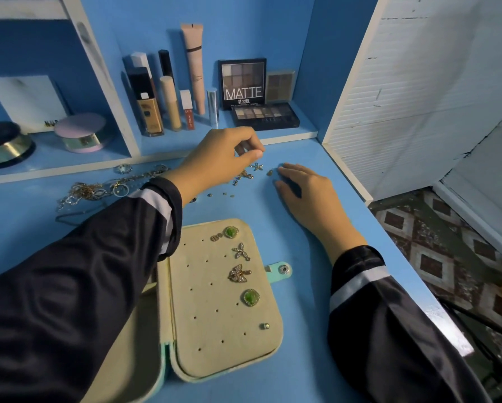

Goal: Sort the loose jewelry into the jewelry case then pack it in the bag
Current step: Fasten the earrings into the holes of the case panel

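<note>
An open jewelry case (215, 338) with a cream perforated panel lies on the blue table in front of me. Several earrings (239, 273) are pinned along its right side, two of them green. Loose earrings (248, 173) and tiny backs lie scattered further back. My left hand (215, 158) hovers over them with thumb and fingers pinched together; whether it pinches a piece I cannot tell. My right hand (305, 193) rests flat on the table to the right, fingertips beside a small earring (269, 172). Chains and rings (98, 189) lie in a tangle at the left.
Makeup bottles (168, 103), eyeshadow palettes (244, 82) and powder jars (81, 132) stand on the low blue shelf behind. A white panel (389, 97) walls off the right. The table's right edge (404, 257) drops to a patterned floor. No bag is in view.
</note>
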Tool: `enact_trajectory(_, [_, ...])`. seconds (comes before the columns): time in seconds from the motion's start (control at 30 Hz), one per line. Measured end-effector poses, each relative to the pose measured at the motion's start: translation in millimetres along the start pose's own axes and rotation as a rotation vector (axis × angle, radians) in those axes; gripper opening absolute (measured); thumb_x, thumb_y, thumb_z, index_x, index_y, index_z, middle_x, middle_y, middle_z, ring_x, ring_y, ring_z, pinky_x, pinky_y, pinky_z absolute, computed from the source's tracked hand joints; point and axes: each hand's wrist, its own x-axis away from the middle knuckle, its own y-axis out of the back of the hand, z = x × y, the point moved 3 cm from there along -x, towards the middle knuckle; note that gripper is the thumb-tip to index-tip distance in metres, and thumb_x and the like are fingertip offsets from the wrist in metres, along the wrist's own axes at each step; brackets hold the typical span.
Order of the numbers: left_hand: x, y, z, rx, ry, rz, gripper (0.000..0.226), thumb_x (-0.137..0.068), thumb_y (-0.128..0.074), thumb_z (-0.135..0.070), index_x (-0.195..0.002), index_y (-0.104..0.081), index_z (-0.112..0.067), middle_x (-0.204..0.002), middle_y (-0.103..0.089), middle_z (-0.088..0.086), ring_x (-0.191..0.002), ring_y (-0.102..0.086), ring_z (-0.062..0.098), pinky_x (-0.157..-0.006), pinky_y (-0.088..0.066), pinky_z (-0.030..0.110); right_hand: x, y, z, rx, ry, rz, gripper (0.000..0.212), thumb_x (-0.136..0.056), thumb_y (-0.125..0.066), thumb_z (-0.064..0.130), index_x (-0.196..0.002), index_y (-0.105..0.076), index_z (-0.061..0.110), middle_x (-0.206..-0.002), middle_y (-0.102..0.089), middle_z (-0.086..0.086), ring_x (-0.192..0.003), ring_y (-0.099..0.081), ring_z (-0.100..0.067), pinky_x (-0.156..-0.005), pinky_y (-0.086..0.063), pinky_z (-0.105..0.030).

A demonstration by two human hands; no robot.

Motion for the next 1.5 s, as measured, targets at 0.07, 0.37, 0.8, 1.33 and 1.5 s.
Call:
enact_trajectory(0.07, [6,5,2,0.034,0.056,0.009,0.01,-0.093,-0.066,-0.024,-0.1,-0.072,-0.021,-0.093,-0.068,-0.013,-0.088,-0.062,0.01,-0.073,-0.045,0.012,0,1,0,-0.013,-0.015,0.006,0.035,-0.096,-0.058,0.025,-0.127,-0.063,0.008,-0.137,-0.058,-0.005,-0.128,-0.052,-0.019,-0.104,-0.031,-0.018])
enact_trajectory(0.37, [41,31,6,0.192,0.226,0.082,0.009,-0.086,-0.074,-0.019,-0.096,-0.075,-0.02,-0.098,-0.075,-0.003,-0.087,-0.067,0.011,-0.083,-0.053,0.023,2,4,7,-0.06,-0.035,-0.039,0.029,-0.092,-0.065,0.019,-0.117,-0.068,0.005,-0.123,-0.066,-0.008,-0.115,-0.058,-0.021,-0.089,-0.027,-0.001])
enact_trajectory(0.8, [68,44,9,0.364,0.351,0.002,0.008,-0.082,-0.076,-0.012,-0.089,-0.071,-0.014,-0.081,-0.071,0.005,-0.078,-0.066,0.014,-0.088,-0.054,0.043,-1,-20,53,-0.224,0.112,0.046,0.009,-0.083,-0.073,0.008,-0.091,-0.075,0.01,-0.088,-0.065,-0.006,-0.075,-0.054,-0.01,-0.068,-0.036,-0.002])
enact_trajectory(1.33, [75,49,7,0.407,0.397,0.025,0.008,-0.089,-0.07,-0.008,-0.097,-0.069,-0.01,-0.09,-0.076,0.002,-0.076,-0.069,0.008,-0.079,-0.057,0.027,-7,-28,56,-0.203,0.178,0.082,0.01,-0.083,-0.068,0.003,-0.086,-0.072,0.012,-0.083,-0.056,-0.005,-0.076,-0.051,-0.016,-0.068,-0.036,-0.009])
enact_trajectory(1.5, [83,52,0,0.414,0.353,0.015,0.015,-0.093,-0.064,-0.006,-0.097,-0.07,-0.019,-0.088,-0.074,0.0,-0.072,-0.067,0.003,-0.077,-0.056,0.022,0,-26,58,-0.212,0.185,0.089,0.008,-0.086,-0.06,0.0,-0.083,-0.063,0.007,-0.085,-0.056,-0.006,-0.076,-0.048,-0.019,-0.067,-0.034,-0.01])
